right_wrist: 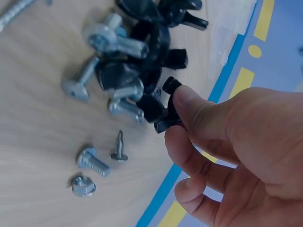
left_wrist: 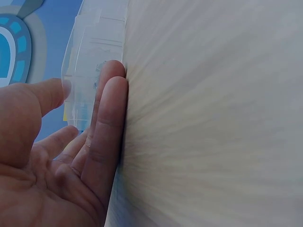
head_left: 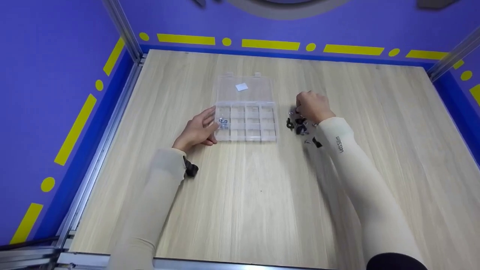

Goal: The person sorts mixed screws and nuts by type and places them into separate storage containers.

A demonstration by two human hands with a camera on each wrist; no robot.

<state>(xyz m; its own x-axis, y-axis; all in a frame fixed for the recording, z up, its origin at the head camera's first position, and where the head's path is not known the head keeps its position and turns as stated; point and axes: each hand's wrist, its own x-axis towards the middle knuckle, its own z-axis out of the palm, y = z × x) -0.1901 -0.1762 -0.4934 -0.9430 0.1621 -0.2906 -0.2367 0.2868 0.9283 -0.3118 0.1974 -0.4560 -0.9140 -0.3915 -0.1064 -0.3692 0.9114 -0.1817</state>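
A clear plastic compartment box (head_left: 245,139) lies with its lid folded back on the table. My left hand (head_left: 197,129) is at its left side, the thumb on the rim and the other fingers fairly straight along the wall. Small metal pieces (head_left: 223,120) sit in a left compartment. To the right of the box, my right hand (head_left: 314,106) pinches a black wing nut (right_wrist: 171,113) between thumb and index finger, at the edge of a pile of black winged parts (right_wrist: 154,42) and silver screws (right_wrist: 125,109). The fingers partly hide the wing nut.
A white paper square (head_left: 242,87) lies on the lid. Near the pile are a loose flanged nut (right_wrist: 83,186), a short bolt (right_wrist: 93,161) and a pointed screw (right_wrist: 120,147). Blue walls (head_left: 277,22) with yellow marks enclose the table at the back and sides.
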